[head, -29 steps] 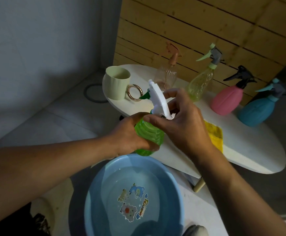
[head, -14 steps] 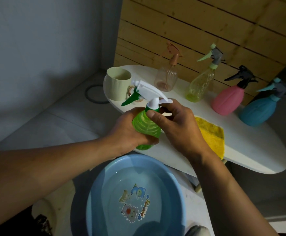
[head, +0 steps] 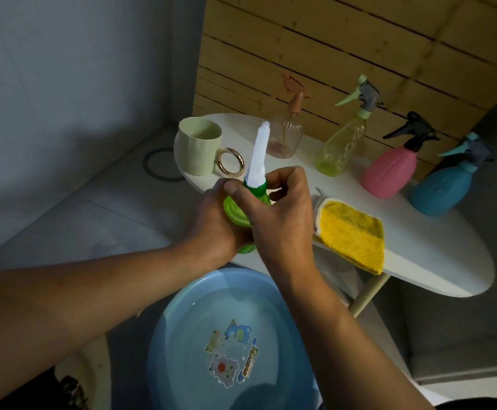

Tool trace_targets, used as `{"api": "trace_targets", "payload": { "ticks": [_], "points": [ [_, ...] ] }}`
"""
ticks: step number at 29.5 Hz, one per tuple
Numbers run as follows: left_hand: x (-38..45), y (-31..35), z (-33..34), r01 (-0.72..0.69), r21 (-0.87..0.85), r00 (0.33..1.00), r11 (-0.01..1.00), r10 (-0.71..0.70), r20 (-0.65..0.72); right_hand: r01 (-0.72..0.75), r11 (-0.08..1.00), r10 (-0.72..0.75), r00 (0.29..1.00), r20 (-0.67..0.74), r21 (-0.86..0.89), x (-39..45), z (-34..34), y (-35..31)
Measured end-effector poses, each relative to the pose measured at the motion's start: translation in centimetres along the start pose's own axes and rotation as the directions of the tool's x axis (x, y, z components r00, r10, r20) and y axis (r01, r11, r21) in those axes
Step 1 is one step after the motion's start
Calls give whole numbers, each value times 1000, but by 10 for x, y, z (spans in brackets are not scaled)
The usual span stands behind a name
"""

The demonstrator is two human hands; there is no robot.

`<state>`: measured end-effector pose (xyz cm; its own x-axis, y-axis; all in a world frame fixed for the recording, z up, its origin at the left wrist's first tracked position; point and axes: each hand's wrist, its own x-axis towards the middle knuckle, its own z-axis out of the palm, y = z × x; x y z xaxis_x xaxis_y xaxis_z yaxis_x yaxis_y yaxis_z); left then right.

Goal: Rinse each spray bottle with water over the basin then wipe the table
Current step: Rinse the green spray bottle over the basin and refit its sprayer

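Left hand [head: 217, 229] grips green spray bottle [head: 235, 210] body | right hand [head: 282, 220] pinches its collar | above basin [head: 182, 321]

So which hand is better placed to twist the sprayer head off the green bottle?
The right hand: its fingers already pinch the collar under the white sprayer head, while the left hand grips the green bottle body.

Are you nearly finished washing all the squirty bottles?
Not nearly. Nothing looks finished. In hand: the left hand grips the bright green ribbed spray bottle above the blue plastic basin, and the right hand pinches its collar below the white trigger head. Left: the clear peach bottle, yellow-green bottle, pink bottle and teal bottle stand on the white oval table, the yellow cloth lying untouched.
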<state>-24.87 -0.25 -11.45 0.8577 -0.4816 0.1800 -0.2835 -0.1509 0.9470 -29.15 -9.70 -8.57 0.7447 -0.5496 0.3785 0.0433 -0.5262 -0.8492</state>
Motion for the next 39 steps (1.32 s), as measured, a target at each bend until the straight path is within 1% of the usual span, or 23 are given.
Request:
{"api": "trace_targets", "payload": {
  "ticks": [1,3,4,5,6,7,8,9,10,11,12,14,17,19,21,25,27,29,32,34,36,37,39],
  "points": [
    [1,4,1,28,-40,999,999,-29,-38,5,1000,-5,1000,8,2,-1,-1,1],
    [3,2,1,-21,-107,999,994,17,-44,11,1000,-11,999,39,-2,-2,-4,0],
    [4,5,1,-18,-156,1000,988,16,-18,13,1000,-13,999,52,-4,-3,-6,0],
    [6,6,0,-15,-158,1000,987,12,-19,14,1000,-14,998,60,-1,-4,-6,0],
    [6,12,-1,19,-128,993,992,-34,-111,13,1000,-13,998,66,4,-4,-7,0],
    [8,9,-2,60,-144,991,988,-75,-106,13,1000,-14,998,68,6,-2,-7,1],
    [9,2,0,36,-105,994,994,-47,-102,18,1000,-18,997,72,5,0,-9,2],
    [13,-4,0,0,-18,993,1000,-2,-122,20,1000,-21,997,81,5,5,-12,3],
    [18,-10,2,-3,68,992,998,12,-125,27,1000,-27,994,101,4,11,-16,3],
    [21,-9,2,21,84,995,996,-13,-97,40,999,-40,991,126,-3,18,-22,3],
    [27,-4,4,37,105,995,994,-27,-96,69,997,-65,986,154,-18,27,-30,2],
    [36,3,5,119,93,989,989,-110,-101,105,994,-95,971,221,-36,42,-39,5],
    [63,8,16,126,103,989,987,-117,-88,130,991,-128,952,278,12,67,-52,22],
    [75,9,25,107,129,992,986,-97,-79,75,989,-109,952,286,128,79,-59,34],
    [79,11,34,108,123,991,987,-98,-90,-9,978,-55,953,298,210,85,-63,41],
    [87,9,50,127,127,989,984,-115,-96,-169,936,55,937,345,310,94,-62,59],
    [93,9,56,134,123,986,983,-120,-117,-208,911,72,931,358,357,101,-62,67],
    [96,8,60,143,152,983,978,-123,-136,-210,906,69,929,363,366,107,-62,74],
    [102,1,60,162,198,985,967,-148,-84,-151,929,13,925,379,337,115,-63,79],
    [105,-4,51,147,263,988,954,-154,6,-108,948,-23,915,402,300,118,-64,80],
    [105,-7,39,134,311,979,941,-174,104,-96,953,-37,903,427,287,119,-66,81],
    [104,-9,36,123,304,975,945,-171,139,-91,957,-40,899,436,275,119,-67,82],
    [101,-5,31,130,270,972,954,-176,153,-53,969,-57,899,433,240,120,-68,82]
  ]
}}
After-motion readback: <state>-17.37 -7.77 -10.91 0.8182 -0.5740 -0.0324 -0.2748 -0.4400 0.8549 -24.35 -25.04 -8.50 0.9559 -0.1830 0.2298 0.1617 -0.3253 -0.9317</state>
